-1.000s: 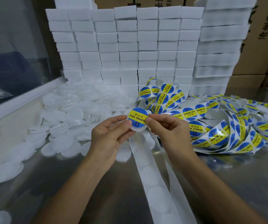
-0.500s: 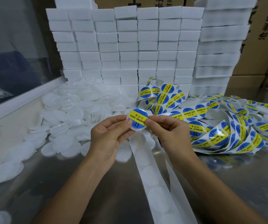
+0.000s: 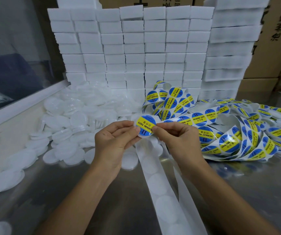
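Note:
A round white lid with a blue-and-yellow "soldering paste" sticker (image 3: 144, 126) on its face is held up above the metal table. My left hand (image 3: 115, 139) grips the lid's left edge between thumb and fingers. My right hand (image 3: 178, 139) pinches the sticker at the lid's right edge with thumb and forefinger. A long strip of the same stickers (image 3: 204, 119) trails off to the right in a loose heap. Empty white backing tape (image 3: 161, 187) hangs down from under my hands toward the near edge.
A pile of plain white round lids (image 3: 72, 119) covers the left of the steel table (image 3: 246, 192). Stacked white foam blocks (image 3: 133, 53) form a wall at the back. Brown cartons (image 3: 275, 53) stand behind on the right. A window ledge (image 3: 17, 106) runs along the left.
The lid and both hands have stayed almost in place; the right thumb and forefinger shifted slightly along the sticker's right edge.

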Demonstrator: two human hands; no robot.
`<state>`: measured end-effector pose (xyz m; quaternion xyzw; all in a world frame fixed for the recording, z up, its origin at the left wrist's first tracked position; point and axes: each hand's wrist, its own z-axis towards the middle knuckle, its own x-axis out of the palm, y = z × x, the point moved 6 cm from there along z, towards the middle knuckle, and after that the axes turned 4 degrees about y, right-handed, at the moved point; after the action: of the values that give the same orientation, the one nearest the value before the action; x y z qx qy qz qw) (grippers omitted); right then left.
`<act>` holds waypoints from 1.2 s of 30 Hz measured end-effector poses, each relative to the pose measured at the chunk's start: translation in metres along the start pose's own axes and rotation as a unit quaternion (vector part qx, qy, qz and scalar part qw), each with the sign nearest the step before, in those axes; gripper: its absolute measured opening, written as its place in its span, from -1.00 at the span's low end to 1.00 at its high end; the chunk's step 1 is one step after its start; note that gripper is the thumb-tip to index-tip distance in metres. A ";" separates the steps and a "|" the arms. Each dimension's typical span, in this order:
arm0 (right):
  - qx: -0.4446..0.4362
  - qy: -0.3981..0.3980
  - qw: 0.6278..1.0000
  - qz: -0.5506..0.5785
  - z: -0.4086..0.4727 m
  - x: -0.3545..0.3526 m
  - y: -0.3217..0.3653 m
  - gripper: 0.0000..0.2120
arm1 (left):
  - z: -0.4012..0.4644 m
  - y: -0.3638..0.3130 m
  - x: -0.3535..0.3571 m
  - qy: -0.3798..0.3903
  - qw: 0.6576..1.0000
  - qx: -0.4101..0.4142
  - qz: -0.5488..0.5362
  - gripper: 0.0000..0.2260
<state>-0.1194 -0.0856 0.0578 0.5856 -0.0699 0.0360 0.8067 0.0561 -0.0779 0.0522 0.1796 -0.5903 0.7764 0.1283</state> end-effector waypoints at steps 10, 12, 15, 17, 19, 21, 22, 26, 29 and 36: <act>-0.068 -0.029 0.990 -0.117 -0.001 -0.004 0.003 -0.83 | -0.002 0.000 0.008 0.028 1.000 0.001 -0.010 -0.83; -0.123 -0.001 0.980 -0.159 -0.006 0.004 0.007 -0.72 | -0.002 0.003 0.012 0.045 0.998 -0.014 -0.043 -0.82; -0.177 0.027 0.968 -0.176 -0.010 0.010 0.010 -0.60 | -0.002 0.004 0.016 0.074 0.994 -0.028 -0.071 -0.77; -0.188 0.027 0.965 -0.180 -0.009 0.010 0.011 -0.62 | -0.003 0.006 0.018 0.090 0.992 -0.040 -0.085 -0.77; -0.176 0.007 0.968 -0.181 -0.005 0.005 0.011 -0.74 | -0.004 0.008 0.020 0.098 0.990 -0.050 -0.085 -0.75; -0.160 -0.017 0.974 -0.161 0.000 -0.002 0.009 -0.92 | -0.006 0.011 0.024 0.110 0.990 -0.054 -0.075 -0.76; -0.163 -0.023 0.974 -0.156 0.000 -0.005 0.010 -0.96 | -0.007 0.011 0.026 0.119 0.989 -0.054 -0.070 -0.77; -0.189 -0.031 0.964 -0.183 -0.003 -0.004 0.011 -0.98 | -0.008 0.012 0.029 0.129 0.988 -0.052 -0.061 -0.76; -0.166 -0.025 0.961 -0.222 -0.006 0.001 0.006 -0.66 | -0.007 0.013 0.026 0.121 0.989 -0.048 -0.065 -0.76; -0.194 -0.054 0.954 -0.222 -0.002 -0.007 0.010 -0.80 | -0.011 0.017 0.032 0.153 0.985 -0.064 -0.045 -0.72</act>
<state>-0.1275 -0.0807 0.0653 0.4198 0.0133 -0.1898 0.8874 0.0182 -0.0721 0.0483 0.0760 -0.6038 0.7486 0.2631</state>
